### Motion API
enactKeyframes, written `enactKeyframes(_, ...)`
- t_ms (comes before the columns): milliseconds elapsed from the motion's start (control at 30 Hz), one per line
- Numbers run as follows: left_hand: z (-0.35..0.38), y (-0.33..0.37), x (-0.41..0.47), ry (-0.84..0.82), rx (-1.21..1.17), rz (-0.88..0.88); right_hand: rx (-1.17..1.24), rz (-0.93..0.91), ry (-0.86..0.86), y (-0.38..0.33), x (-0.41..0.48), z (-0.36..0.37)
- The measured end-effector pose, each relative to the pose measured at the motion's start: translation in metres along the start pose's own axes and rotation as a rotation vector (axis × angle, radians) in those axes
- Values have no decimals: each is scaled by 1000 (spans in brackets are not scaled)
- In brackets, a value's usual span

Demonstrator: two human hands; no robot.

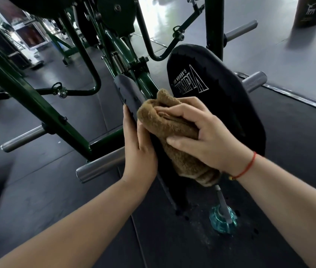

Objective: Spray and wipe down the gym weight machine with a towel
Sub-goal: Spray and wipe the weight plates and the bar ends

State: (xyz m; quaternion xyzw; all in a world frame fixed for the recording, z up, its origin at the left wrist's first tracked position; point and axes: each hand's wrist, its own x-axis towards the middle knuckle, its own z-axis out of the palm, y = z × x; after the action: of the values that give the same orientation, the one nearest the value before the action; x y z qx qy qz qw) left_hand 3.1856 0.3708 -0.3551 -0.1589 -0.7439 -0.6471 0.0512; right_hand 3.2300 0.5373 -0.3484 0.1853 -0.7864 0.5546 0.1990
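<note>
A brown towel (169, 128) is bunched against a narrow black pad (129, 91) of the dark green weight machine (37, 105). My right hand (201, 136) grips the towel and presses it onto the pad, fingers curled over the cloth. My left hand (138, 149) lies flat along the pad's left side with straight fingers, steadying it. Just right of the towel stands a larger black pad (211, 89) with white lettering. On the floor below the hands a teal spray bottle (223, 215) stands, seen from above; its top is partly hidden by the towel.
Silver weight pegs (22, 139) (99, 168) stick out at the left, others (254, 81) at the right. Green frame tubes and a pull pin (62, 92) cross the left and top. Black rubber flooring lies around; a grey floor begins past a metal strip (296, 97).
</note>
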Motion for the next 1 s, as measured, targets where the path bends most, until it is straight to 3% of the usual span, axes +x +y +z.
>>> enactKeyframes(200,9,7,-10,29,-79,-41,113,36,-1,16,-38,6)
enactKeyframes(367,12,5,-17,79,126,13,171,100,-39,35,-78,9)
enactKeyframes(467,13,4,-19,76,186,3,199,167,-125,50,-106,6)
enactKeyframes(567,9,7,-18,48,195,4,77,253,-253,63,-113,-5)
enactKeyframes(667,9,9,-19,14,170,8,96,303,-99,58,-97,-15)
enactKeyframes(767,6,8,-15,-17,166,44,280,292,47,43,-72,-10)
enactKeyframes(833,7,6,-12,6,219,53,301,267,44,34,-63,5)
enactKeyframes(1000,6,9,-7,69,311,55,48,178,8,49,-89,37)
